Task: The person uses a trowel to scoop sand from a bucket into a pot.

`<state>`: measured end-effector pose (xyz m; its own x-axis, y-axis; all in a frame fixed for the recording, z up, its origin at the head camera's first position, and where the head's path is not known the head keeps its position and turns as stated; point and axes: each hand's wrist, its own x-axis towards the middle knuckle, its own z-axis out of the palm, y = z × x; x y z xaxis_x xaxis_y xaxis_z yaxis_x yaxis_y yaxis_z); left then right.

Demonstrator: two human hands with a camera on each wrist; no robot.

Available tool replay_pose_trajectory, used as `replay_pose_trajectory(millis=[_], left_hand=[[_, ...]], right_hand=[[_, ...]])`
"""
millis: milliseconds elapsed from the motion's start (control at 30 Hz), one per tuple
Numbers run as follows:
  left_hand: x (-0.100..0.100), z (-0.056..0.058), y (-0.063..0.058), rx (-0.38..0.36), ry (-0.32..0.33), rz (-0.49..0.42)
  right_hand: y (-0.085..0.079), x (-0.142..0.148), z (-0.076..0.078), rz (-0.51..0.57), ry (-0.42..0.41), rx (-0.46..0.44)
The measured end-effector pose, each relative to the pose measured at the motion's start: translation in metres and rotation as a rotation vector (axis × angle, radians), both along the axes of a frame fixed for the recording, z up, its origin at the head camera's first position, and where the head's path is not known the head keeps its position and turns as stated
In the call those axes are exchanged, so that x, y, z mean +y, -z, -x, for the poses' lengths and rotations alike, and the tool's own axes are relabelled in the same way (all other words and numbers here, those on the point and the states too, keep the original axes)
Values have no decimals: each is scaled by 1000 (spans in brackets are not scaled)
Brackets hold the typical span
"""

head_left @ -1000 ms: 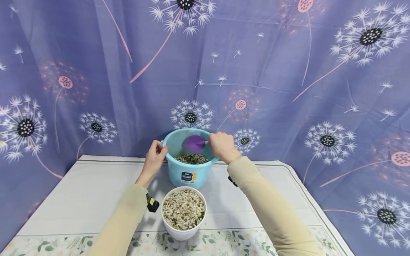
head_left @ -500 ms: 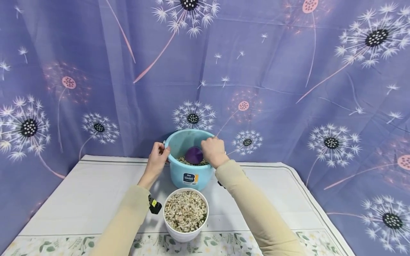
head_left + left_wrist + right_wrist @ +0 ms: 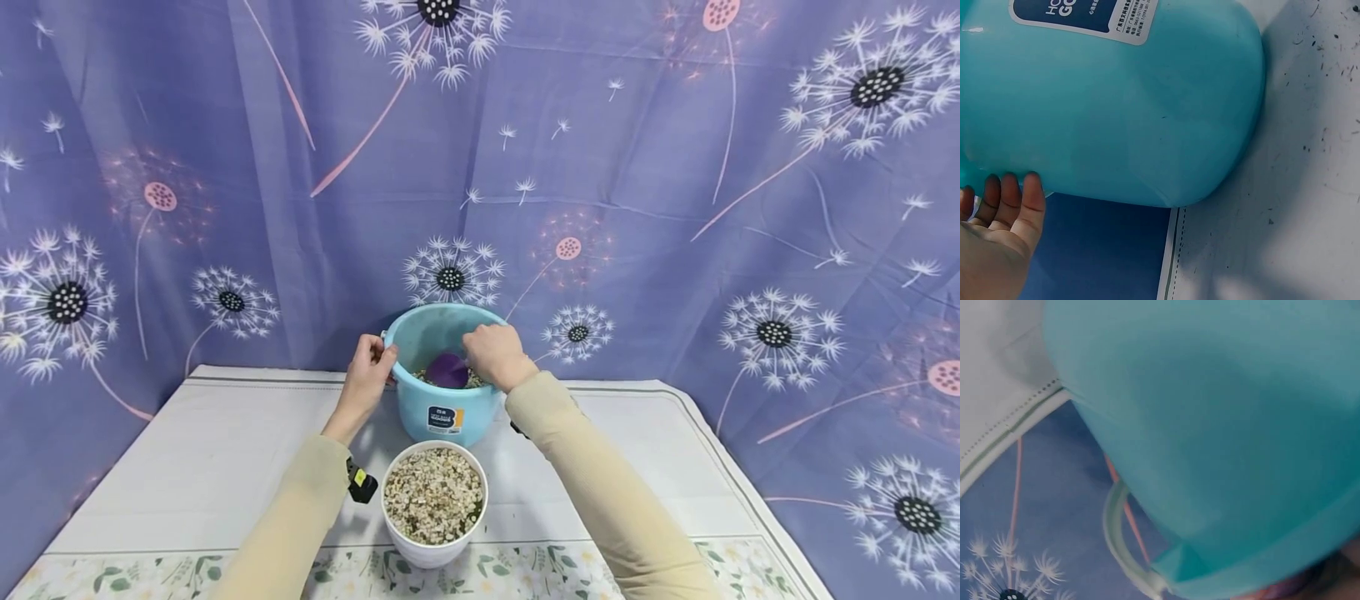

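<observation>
A light blue bucket [image 3: 414, 408] stands at the back of the table, holding a grainy soil mix [image 3: 476, 380]. On its left rim, my left hand [image 3: 365, 372] grips the edge; in the left wrist view the fingers [image 3: 1032, 194] lie against the outer wall. My right hand [image 3: 495, 354] reaches over the right rim and holds a purple scoop [image 3: 447, 371], whose head is down at the mix inside. The fist hides its handle. In front of the bucket, a white pot [image 3: 427, 554] is filled nearly to the rim with pale grainy mix [image 3: 435, 496].
A white cloth with a leafy printed front border covers the table [image 3: 240, 467]. Behind it hangs a purple-blue dandelion curtain [image 3: 337, 225], close to the bucket. Dark crumbs [image 3: 1307, 148] dot the cloth near the bucket. The bucket's pale carrying handle [image 3: 1116, 540] hangs on its side.
My right hand has lowered the scoop from the upper part of the bucket down to the mix, then shifted it slightly left. The left hand keeps its grip on the rim.
</observation>
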<state>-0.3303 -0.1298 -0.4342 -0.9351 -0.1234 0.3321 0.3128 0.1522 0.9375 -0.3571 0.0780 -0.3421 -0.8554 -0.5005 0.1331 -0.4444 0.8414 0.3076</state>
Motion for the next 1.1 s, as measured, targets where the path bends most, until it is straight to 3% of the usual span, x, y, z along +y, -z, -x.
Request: replay_pose_trajectory(millis=[67, 300, 400, 633, 833, 1100], left_hand=[[0, -1, -2, -10, 9, -2], [5, -24, -28, -10, 26, 23], [5, -26, -29, -9, 29, 16], [0, 0, 0, -6, 22, -21], [0, 0, 1, 14, 14, -17], [0, 1, 2, -5, 31, -37]], right_hand=[[-4, 1, -2, -21, -10, -33], [-18, 10, -7, -55, 17, -202], [-23, 14, -9, -51, 10, -255], [-36, 27, -8, 46, -66, -397], [-44, 38, -4, 171, -105, -575], [-47, 47, 1, 274, -61, -664]])
